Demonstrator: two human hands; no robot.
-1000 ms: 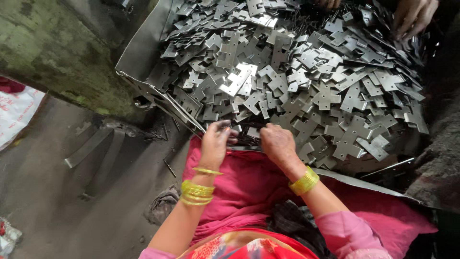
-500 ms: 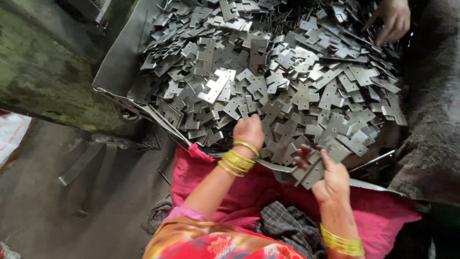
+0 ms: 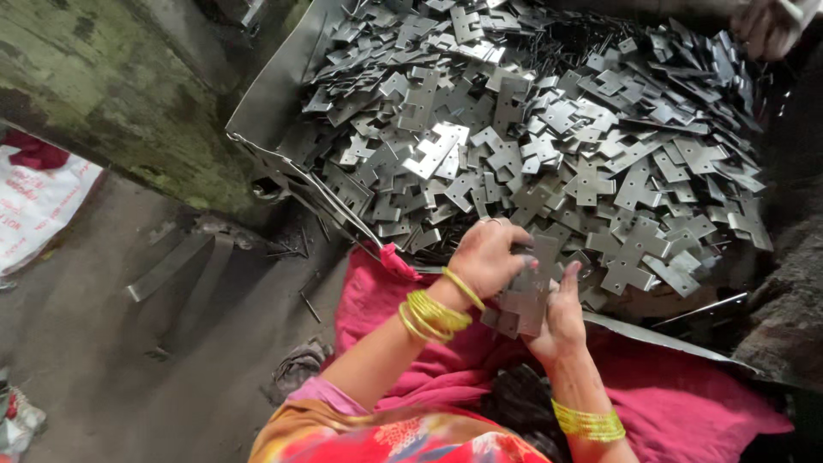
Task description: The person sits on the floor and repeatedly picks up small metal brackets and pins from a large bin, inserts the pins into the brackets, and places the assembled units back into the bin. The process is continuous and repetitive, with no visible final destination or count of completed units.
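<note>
Both your hands have come together at the near edge of the tray [image 3: 274,94]: left hand [image 3: 489,257] and right hand [image 3: 561,321] now closed on one small stack of plates [image 3: 519,300], lifted off the heap [image 3: 549,146].

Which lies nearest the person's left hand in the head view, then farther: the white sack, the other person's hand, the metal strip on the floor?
From the left hand:
1. Metal strip, floor, left.
2. Other person's hand, top right corner.
3. White sack, far left edge.
</note>
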